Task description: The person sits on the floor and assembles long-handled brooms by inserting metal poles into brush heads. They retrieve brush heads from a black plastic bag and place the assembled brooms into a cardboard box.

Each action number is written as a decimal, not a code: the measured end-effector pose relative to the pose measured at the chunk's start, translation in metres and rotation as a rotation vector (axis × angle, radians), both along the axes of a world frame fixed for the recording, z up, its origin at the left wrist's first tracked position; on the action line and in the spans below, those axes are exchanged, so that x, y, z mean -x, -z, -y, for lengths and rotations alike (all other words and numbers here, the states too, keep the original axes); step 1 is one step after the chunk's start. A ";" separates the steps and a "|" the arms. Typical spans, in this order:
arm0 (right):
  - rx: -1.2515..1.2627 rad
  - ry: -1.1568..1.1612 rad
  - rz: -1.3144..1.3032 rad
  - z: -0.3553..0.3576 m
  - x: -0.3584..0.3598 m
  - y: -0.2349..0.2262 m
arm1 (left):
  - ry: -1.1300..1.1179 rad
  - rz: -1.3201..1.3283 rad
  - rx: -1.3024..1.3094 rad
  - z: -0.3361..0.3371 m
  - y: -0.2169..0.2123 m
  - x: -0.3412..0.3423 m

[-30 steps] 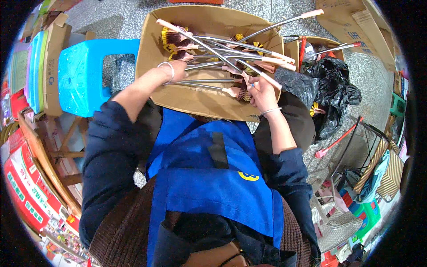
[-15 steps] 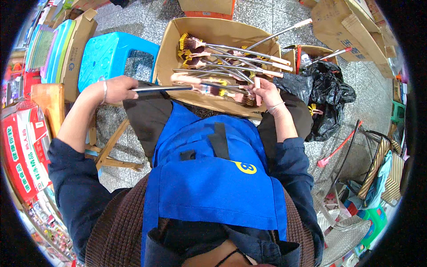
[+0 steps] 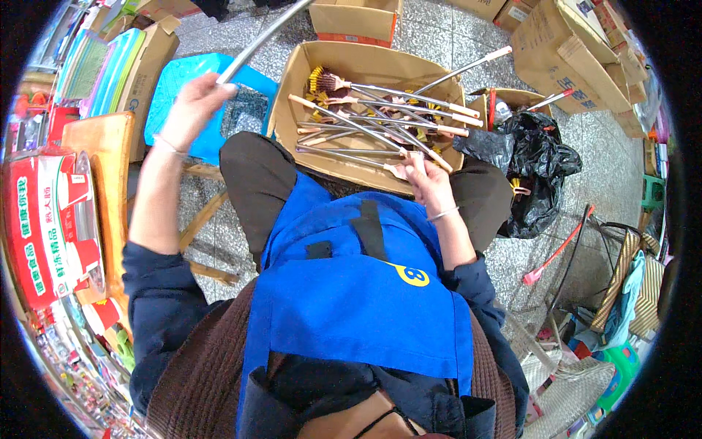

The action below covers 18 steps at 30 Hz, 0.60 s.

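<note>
An open cardboard box (image 3: 289, 95) stands on the floor before my knees. Several long metal rods (image 3: 380, 121) with pale handles and yellow brush-like ends lie in it. My left hand (image 3: 191, 106) is raised out to the left, above a blue plastic stool (image 3: 175, 88), and is closed around one metal rod (image 3: 267, 33) that slants up toward the top of the view. At the box's near edge my right hand (image 3: 426, 179) grips the handle end of a rod lying in the box. A blue apron (image 3: 351, 293) covers my lap.
A black plastic bag (image 3: 537, 168) sits right of the box, with a smaller open box behind it. More cardboard boxes (image 3: 563, 51) stand at the back right. A wooden chair (image 3: 102, 168) and a red packaged carton (image 3: 44, 219) are on my left.
My left hand has drawn one rod out of the box and swung it left and upward. My right hand stays at the box's near edge.
</note>
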State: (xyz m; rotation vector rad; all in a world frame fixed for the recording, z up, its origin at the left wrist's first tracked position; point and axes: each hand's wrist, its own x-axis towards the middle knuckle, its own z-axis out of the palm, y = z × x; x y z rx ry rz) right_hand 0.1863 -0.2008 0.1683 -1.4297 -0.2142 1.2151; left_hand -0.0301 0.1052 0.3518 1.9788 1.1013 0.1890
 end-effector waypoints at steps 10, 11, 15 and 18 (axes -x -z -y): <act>-0.332 -0.019 0.371 -0.024 0.046 -0.068 | 0.122 0.951 1.163 0.106 0.066 -0.133; -0.341 -0.037 0.382 -0.023 0.048 -0.072 | 0.075 0.983 1.146 0.113 0.070 -0.138; -0.301 0.018 0.383 -0.025 0.055 -0.088 | -0.107 1.010 1.091 0.139 0.079 -0.144; -0.283 0.039 0.256 -0.025 0.055 -0.096 | -0.033 1.076 1.106 0.135 0.074 -0.140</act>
